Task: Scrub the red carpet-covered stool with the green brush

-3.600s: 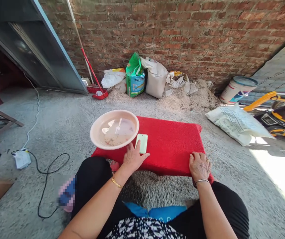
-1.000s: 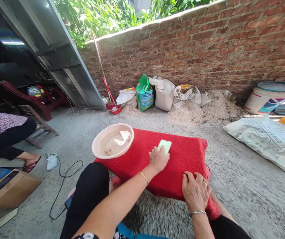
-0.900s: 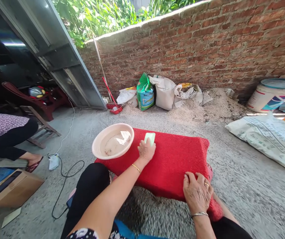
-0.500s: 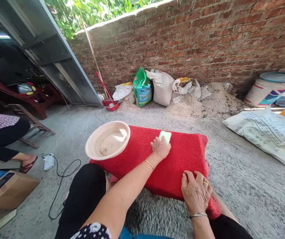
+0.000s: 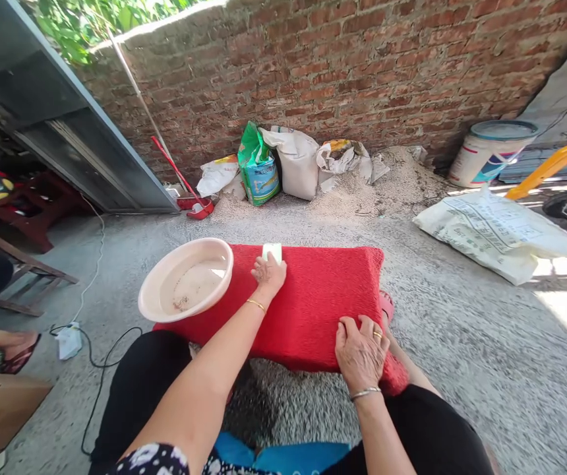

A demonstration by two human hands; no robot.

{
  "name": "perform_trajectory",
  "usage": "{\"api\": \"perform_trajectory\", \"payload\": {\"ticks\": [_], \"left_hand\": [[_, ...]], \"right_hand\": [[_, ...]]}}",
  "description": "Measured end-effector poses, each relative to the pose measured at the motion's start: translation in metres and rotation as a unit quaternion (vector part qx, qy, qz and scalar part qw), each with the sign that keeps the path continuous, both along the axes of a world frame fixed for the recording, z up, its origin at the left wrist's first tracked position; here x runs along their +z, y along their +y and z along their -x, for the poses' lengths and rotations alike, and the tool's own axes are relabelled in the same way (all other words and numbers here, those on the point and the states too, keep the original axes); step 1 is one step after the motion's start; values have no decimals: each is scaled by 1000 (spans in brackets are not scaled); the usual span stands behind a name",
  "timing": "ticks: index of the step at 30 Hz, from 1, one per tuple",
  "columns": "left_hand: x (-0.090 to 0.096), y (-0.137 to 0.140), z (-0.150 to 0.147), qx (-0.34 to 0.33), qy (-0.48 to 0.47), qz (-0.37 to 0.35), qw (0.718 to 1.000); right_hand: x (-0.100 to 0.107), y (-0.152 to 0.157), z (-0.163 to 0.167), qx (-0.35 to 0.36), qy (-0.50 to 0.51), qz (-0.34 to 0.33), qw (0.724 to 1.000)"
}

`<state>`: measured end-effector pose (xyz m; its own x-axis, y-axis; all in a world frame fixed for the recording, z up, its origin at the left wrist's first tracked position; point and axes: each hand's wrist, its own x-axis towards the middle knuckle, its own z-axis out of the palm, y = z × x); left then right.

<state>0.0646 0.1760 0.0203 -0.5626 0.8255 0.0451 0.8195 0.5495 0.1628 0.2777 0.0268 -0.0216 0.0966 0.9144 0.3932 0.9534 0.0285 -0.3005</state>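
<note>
A red, towel-like cloth (image 5: 313,290) is spread over a low bench in front of me. My left hand (image 5: 269,272) is closed round the near end of a pale rectangular block (image 5: 272,251), which rests on the cloth near its far edge. I cannot make out whether the block is soap or a brush. At the near right corner of the cloth, my right hand (image 5: 361,353) presses down with its fingers spread a little and bent over the edge. A pale pink basin (image 5: 152,300) with shallow water and dark bits in it stands on the bench's left end.
Along the brick wall (image 5: 362,72) lean a green bag (image 5: 258,168) and a white sack (image 5: 297,165). A flat white sack (image 5: 498,231) lies to the right, near a lidded bucket (image 5: 488,155). At left are a cable (image 5: 103,389), a cardboard box (image 5: 6,409) and another person's foot (image 5: 19,349).
My view has swung to the right. My left hand has slid the pale block leftward along the cloth, closer to the basin. My right hand stays on the cloth's corner.
</note>
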Motion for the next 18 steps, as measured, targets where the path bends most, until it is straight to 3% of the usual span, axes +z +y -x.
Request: {"api": "perform_trajectory", "payload": {"ticks": [8,12,14,18], "left_hand": [[-10,-2,-155,-229,-43,1,972],[0,-15,-185,-378,-83,36,921],[8,-14,-176,-369,-88,29,925],[18,3,-115,-173,-78,13,982]], "right_hand": [[4,-1,-1,6,-8,23,1000],[6,-2,-1,2,-23,36,999],[6,-1,0,2,-17,35,999],[5,-1,1,4,12,17,1000]]}}
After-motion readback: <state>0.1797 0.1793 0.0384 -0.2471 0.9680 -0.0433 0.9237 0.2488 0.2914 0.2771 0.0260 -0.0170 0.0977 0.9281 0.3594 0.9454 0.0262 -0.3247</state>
